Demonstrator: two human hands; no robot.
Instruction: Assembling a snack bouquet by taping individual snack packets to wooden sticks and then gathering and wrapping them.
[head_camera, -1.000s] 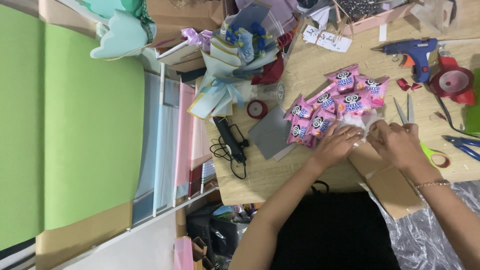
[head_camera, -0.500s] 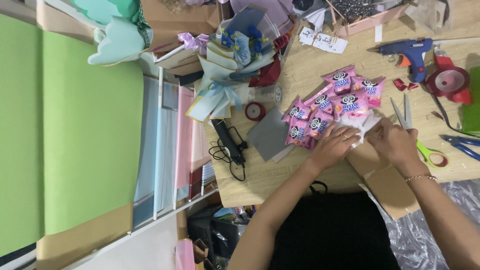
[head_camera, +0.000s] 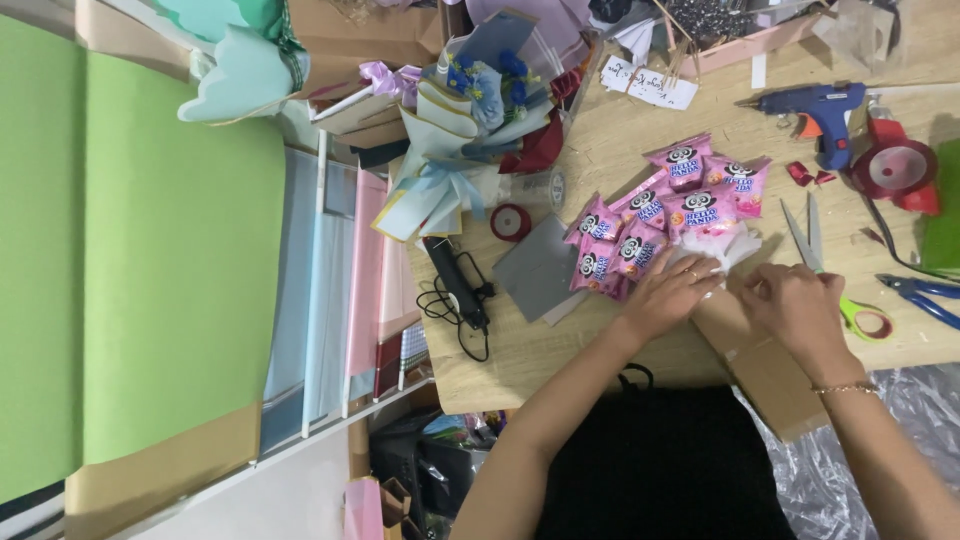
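A fan of several pink snack packets lies on the wooden table, backed by white tissue wrapping. My left hand presses down on the lower end of the packets and the wrapping, fingers spread over them. My right hand sits just to the right, fingers pinched together beside the white wrapping's edge, resting over a brown paper sheet that hangs off the table's near edge. What the pinched fingers hold is too small to tell.
Scissors with green handles lie beside my right hand, blue pliers further right. A blue glue gun and red tape dispenser sit behind. A grey card, black corded tool and wrapped blue-flower bouquet lie left. Green paper rolls fill the left.
My right hand has drawn a little to the right, opening a gap between the two hands. My left hand stays on the packets' lower end.
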